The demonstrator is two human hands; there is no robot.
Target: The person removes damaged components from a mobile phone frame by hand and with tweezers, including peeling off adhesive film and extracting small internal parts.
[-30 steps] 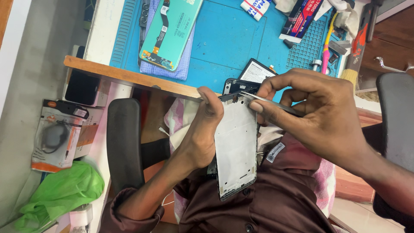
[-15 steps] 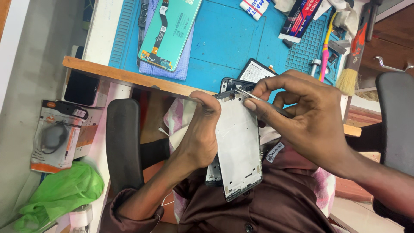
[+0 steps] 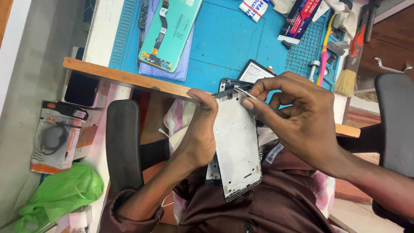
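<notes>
My left hand [image 3: 199, 131] grips the left edge of a phone middle frame [image 3: 236, 149], a white plate with a dark rim, held over my lap in front of the wooden table edge [image 3: 129, 78]. My right hand [image 3: 299, 118] pinches thin metal tweezers [image 3: 246, 95], and their tip touches the top end of the frame near the camera cutout. A second dark phone part [image 3: 227, 83] shows just behind the frame's top. My brown shirt [image 3: 276, 207] lies below both hands.
On the blue work mat [image 3: 224, 41] lie a teal display panel with flex cable [image 3: 170, 30], a flat black and white part [image 3: 255, 71], a pink and yellow brush [image 3: 323, 51] and a bristle brush [image 3: 350, 64]. Black chair armrests [image 3: 123, 146] flank me. A green bag [image 3: 64, 194] sits lower left.
The phone frame has shifted slightly right and down in my left hand. My right hand has brought the tweezers onto the frame's top edge.
</notes>
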